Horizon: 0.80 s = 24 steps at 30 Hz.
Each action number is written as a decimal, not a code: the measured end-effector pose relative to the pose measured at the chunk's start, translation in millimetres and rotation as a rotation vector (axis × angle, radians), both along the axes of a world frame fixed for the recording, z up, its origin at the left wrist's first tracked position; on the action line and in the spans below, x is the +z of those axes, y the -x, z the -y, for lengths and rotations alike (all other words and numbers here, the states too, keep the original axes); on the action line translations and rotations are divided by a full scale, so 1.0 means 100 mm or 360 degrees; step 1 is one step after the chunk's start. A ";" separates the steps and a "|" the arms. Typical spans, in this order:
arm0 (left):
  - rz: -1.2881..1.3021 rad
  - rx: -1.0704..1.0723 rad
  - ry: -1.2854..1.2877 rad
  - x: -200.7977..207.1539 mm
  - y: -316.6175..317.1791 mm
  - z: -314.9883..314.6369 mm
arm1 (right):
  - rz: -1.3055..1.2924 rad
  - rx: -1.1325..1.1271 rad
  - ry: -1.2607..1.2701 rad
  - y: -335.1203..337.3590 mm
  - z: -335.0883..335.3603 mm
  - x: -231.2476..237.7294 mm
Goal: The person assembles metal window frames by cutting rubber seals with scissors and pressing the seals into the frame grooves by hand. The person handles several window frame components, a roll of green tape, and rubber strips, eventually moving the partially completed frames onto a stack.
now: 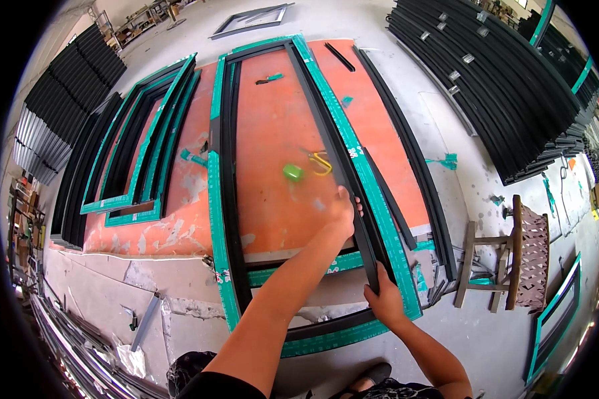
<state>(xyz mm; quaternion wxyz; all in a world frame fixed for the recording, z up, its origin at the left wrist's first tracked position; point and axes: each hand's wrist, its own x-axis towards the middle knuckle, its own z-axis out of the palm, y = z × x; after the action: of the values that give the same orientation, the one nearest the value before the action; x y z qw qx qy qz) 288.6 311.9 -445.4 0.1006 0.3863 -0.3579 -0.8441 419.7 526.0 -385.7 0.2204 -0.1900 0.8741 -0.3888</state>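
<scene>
A large window or door frame (396,256), dark with green protective film, lies in front of me. Along the inner edge of its right side runs a long dark strip (364,246). My left hand (343,211) is closed around this strip partway up, fingertips showing on its far side. Lower down, my right hand (385,300) grips the strip near its lower end, thumb and fingers on either side. Inside the frame's opening, yellow-handled scissors (322,165) and a bright green object (293,173) lie on the orange-red sheet (273,133).
Smaller green-filmed frames (123,199) are stacked at left. Long dark profiles (402,126) lie along the right, with a big stack of black profiles (486,80) beyond. A wooden stool (512,256) stands at right. Loose profiles (80,346) cover the lower-left floor.
</scene>
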 end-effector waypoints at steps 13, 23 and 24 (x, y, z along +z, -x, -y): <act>-0.0282 -0.0062 -0.0244 0.07 0.12 0.02 | -0.0377 0.0043 -0.0089 0.15 0.05 -0.05; -0.0243 -0.0245 -0.0163 -0.13 0.14 0.19 | -0.0400 0.0010 -0.0088 0.18 0.09 -0.09; -0.0132 -0.0309 -0.0126 -0.16 0.10 0.19 | -0.0391 -0.0009 -0.0109 0.16 0.07 -0.12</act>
<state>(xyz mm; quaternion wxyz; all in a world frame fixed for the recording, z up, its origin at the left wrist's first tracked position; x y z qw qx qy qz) 278.2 292.5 -461.3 0.0177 0.3183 -0.3556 -0.8786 403.5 519.1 -397.3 0.1170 -0.2261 0.9079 -0.3331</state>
